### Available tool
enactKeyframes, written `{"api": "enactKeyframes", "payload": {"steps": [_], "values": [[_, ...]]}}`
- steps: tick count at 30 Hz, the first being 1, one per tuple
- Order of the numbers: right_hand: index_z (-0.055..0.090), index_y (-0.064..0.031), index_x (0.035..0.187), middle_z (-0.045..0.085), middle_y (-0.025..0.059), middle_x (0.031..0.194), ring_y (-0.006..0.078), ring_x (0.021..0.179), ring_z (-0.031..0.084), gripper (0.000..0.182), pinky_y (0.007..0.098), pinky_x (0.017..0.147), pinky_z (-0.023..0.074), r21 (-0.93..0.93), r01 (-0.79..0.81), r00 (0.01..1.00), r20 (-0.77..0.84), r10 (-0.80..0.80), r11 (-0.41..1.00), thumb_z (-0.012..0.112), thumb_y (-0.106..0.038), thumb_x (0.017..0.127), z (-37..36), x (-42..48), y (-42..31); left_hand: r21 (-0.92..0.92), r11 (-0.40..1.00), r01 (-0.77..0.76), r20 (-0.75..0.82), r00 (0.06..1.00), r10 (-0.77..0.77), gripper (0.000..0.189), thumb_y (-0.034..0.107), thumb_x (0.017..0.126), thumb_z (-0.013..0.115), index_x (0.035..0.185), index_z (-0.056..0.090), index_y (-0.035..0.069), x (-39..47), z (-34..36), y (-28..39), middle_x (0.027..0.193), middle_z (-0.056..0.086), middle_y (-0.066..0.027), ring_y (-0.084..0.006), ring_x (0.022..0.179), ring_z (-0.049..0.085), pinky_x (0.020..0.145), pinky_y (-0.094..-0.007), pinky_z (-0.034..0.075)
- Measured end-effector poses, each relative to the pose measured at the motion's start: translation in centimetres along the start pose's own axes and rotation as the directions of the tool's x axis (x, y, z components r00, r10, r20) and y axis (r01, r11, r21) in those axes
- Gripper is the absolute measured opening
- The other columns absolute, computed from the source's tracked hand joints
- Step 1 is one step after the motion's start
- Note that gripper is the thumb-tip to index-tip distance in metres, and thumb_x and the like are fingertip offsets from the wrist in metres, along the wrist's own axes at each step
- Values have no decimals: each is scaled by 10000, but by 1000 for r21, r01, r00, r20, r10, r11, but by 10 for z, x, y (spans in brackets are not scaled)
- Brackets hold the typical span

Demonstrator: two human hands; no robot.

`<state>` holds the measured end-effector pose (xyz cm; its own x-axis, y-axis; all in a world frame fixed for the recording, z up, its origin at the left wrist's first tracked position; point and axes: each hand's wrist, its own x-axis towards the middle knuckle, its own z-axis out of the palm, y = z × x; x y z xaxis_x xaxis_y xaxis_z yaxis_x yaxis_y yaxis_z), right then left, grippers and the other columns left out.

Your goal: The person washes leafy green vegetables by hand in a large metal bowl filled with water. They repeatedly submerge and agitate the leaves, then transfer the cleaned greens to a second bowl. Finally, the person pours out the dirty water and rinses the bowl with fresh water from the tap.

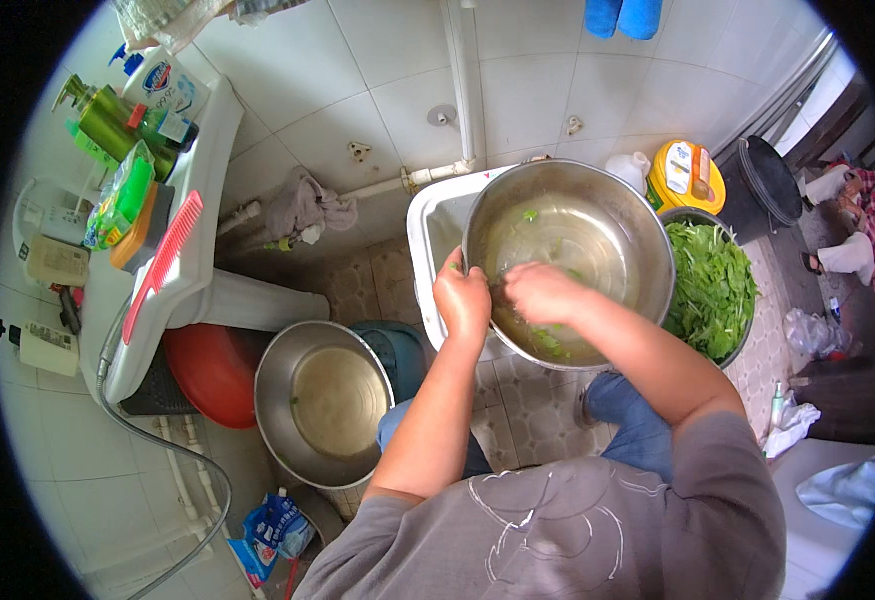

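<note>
A large stainless steel basin (643, 225) rests, slightly tilted, over a white sink tub (426, 225). Shallow water and a few scraps of green leaf (547, 341) are in it. My left hand (462, 300) grips the basin's left rim, and a bit of leaf clings near its thumb. Inside the basin, close to the left wall, is my right hand (542, 294). Its fingers are curled and blurred, so whether they hold anything is unclear. To the right stands a second metal basin (745, 341) heaped with leafy greens (711, 289).
Another steel basin (276, 420) with some water stands at lower left, beside a red basin (208, 375). A washbasin (212, 172) holds bottles and a red comb (163, 262). Behind the greens are a yellow tub (689, 187) and a black bucket (760, 187). A person (869, 217) sits far right.
</note>
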<state>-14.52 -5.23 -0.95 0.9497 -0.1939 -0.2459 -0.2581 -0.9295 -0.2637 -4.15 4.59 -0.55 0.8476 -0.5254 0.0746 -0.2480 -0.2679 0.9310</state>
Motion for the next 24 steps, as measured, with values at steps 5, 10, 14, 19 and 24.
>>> {"api": "enactKeyframes", "payload": {"steps": [5, 10, 14, 19, 24], "values": [[296, -112, 1382, 209, 145, 1458, 301, 1350, 188, 630, 458, 1085, 191, 43, -630, 775, -33, 631, 776, 543, -297, 833, -8, -11, 57, -94, 995, -28, 2, 1000, 28, 369, -2, 728, 480, 1075, 602, -22, 2, 7, -8, 883, 648, -227, -321, 819, 644, 749, -351, 477], [171, -172, 1441, 73, 115, 1507, 315, 1385, 66, 712, 527, 1092, 131, 46, -607, 795, 19, 607, 794, 496, -439, 867, -11, 12, 29, -152, 988, -2, -6, 1000, 1, 372, -6, 726, 479, 1076, 606, -24, 3, 17, -15, 926, 649, -223, -293, 842, 651, 765, -337, 476], [247, -213, 1424, 62, 108, 1509, 320, 1387, 34, 628, 540, 1091, 135, -127, -198, 906, 355, 231, 972, 495, -402, 878, -2, 2, -1, -53, 999, -1, 18, 1000, 2, 371, -9, 725, 480, 1074, 605, -25, 3, 8, -8, 929, 651, -220, -280, 833, 653, 765, -335, 475], [409, -166, 1347, 155, 104, 1495, 330, 1377, 100, 495, 441, 1111, 170, 236, 85, 840, 506, -197, 968, 495, -311, 882, 19, -86, 44, -93, 995, 21, 30, 999, -19, 365, -7, 727, 480, 1070, 605, -30, 2, 2, -6, 912, 654, -214, -275, 816, 652, 758, -333, 475], [369, -48, 1354, 299, 182, 1422, 303, 1317, 292, 587, 356, 1080, 260, 12, -538, 789, 360, 498, 843, 563, -193, 819, 1, -100, 94, -88, 996, -12, 2, 1000, 12, 389, -11, 733, 470, 1104, 580, -48, 8, 10, -24, 915, 660, -200, -257, 805, 653, 744, -324, 476]]}}
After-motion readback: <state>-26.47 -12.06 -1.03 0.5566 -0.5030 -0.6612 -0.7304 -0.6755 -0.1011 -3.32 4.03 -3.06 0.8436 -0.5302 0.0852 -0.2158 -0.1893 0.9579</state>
